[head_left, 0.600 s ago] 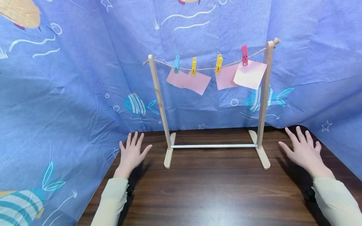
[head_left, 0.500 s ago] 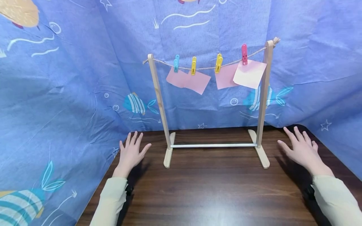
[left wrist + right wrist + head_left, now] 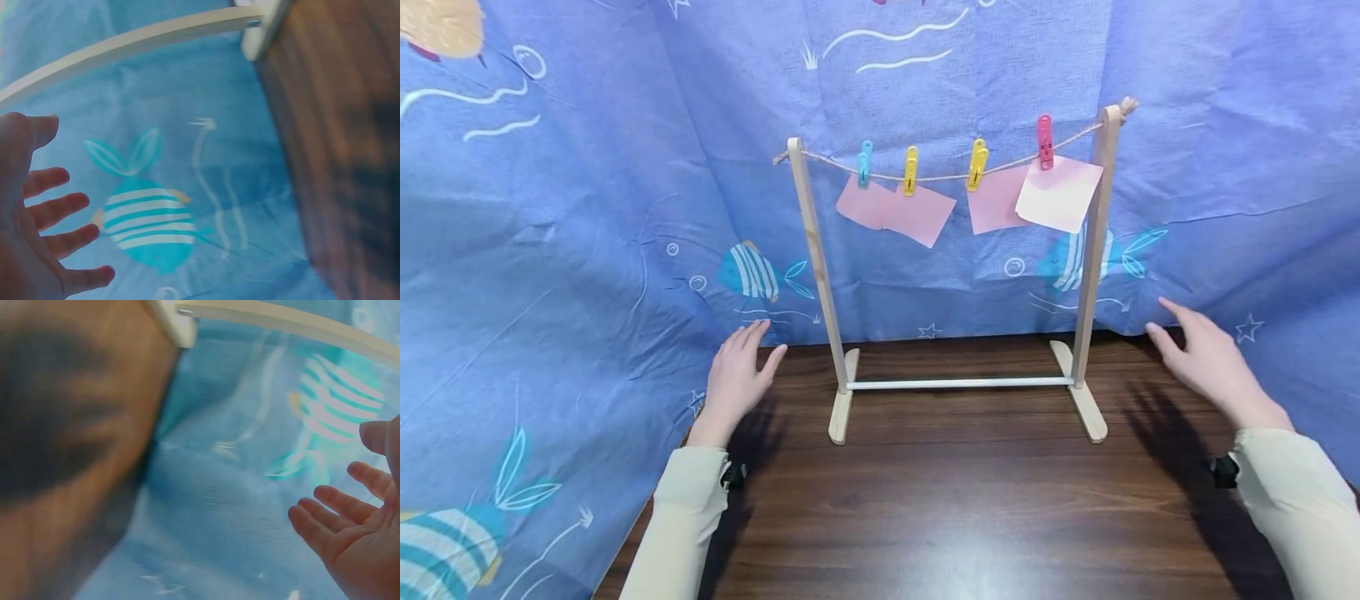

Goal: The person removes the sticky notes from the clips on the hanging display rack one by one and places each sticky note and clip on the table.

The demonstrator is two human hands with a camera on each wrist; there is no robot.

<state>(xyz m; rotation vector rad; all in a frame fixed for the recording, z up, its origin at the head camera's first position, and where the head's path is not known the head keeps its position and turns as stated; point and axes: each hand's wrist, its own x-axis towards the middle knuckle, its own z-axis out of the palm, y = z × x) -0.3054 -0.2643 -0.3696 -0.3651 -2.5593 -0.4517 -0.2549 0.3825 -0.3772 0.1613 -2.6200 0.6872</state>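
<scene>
My left hand is raised over the table left of a wooden stand, its fingers apart and nothing in them. On the other side, my right hand hovers with fingers extended, also holding nothing. Between them stands the wooden frame, with a twine line strung across its posts. A blue clothespin, two yellow clothespins and a red clothespin clip pink paper squares to the twine. The rightmost square looks paler and overlaps its neighbour. Both wrist views show spread, bare fingers near the posts.
A dark wooden table lies under the frame. Blue cloth printed with fish hangs behind and along both sides. The frame's white crossbar and two feet sit low at the table's back.
Both hands have lifted off the table and turned, thumbs now toward the frame. Their shadows have spread away from them. The whole scene shifts slightly left and up in the head view.
</scene>
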